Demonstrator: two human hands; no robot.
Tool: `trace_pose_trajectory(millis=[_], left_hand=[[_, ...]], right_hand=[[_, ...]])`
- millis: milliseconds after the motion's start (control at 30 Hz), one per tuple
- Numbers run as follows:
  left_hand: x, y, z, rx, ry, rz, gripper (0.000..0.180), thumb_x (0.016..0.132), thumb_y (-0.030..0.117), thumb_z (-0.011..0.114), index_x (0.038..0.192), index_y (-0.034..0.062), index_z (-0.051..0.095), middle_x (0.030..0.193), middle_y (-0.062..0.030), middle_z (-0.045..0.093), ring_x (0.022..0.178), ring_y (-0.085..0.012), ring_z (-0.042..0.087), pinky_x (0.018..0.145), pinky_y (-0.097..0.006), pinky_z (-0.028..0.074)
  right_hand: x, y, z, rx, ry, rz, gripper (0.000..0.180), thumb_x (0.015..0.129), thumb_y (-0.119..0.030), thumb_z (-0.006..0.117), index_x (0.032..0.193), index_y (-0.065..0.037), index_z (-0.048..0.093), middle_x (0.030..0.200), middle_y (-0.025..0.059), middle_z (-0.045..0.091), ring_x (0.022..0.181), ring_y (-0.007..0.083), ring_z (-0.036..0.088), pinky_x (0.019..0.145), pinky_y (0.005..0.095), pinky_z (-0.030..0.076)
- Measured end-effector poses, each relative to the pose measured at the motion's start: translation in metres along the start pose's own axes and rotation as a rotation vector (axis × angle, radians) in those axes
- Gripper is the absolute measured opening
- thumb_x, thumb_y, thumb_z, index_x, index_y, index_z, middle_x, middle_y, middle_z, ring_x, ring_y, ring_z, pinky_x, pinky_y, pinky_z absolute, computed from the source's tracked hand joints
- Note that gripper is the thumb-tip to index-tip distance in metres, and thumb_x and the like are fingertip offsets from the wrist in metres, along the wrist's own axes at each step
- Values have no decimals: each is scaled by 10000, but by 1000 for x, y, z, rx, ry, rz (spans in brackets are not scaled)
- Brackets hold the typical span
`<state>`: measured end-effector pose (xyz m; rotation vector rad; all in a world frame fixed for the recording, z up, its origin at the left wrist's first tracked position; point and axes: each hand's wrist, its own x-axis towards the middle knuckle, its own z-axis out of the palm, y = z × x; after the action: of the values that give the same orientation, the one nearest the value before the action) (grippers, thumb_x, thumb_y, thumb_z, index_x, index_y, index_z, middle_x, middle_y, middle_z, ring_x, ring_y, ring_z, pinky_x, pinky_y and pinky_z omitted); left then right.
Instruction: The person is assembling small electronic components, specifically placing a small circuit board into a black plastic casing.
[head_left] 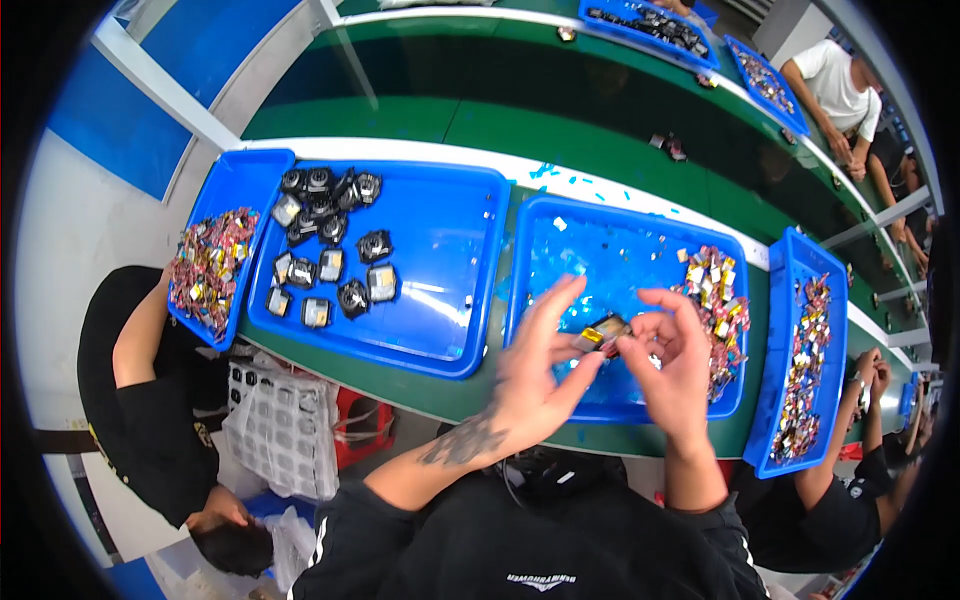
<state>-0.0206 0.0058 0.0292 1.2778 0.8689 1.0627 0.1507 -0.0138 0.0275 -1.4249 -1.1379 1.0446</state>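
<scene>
My left hand (pixel 535 375) and my right hand (pixel 675 365) meet over a blue tray (pixel 560 245) and together pinch a small silver and yellow part (pixel 603 332) between the fingertips. The left fingers are spread, thumb and forefinger on the part. A heap of small colourful parts (pixel 715 300) lies at the right side of this tray, just past my right hand. To the left, a larger blue tray (pixel 450 250) holds several round black and silver pieces (pixel 325 245).
A narrow blue tray (pixel 235 185) of colourful parts sits far left, with a person in black beside it. Another narrow blue tray (pixel 835 330) stands at the right, next to another person's arm. A green conveyor belt (pixel 520 100) runs behind; a person in white sits beyond it.
</scene>
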Motion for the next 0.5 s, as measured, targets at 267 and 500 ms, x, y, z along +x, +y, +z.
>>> trace_pose_trajectory(millis=[267,500], left_hand=[[-49,152,-25,168,48,738,102,913,96,569,991,73,507,848,-78,604,679,-242,636,571,-309,481],[-101,215,-36,381,289,374,182,965,250,521,1062,107,464,850,-64,587,705,-256,586,601,-292,488]], right_hand=[[217,5,-34,-169,103,149,364,776,-113,754,1103,-29,619,786,32,629,650,93,538,590,220,439],[301,74,-11,-608,148,9,351,697,-97,803,996,0,646,805,55,646,657,127,574,529,268,431]])
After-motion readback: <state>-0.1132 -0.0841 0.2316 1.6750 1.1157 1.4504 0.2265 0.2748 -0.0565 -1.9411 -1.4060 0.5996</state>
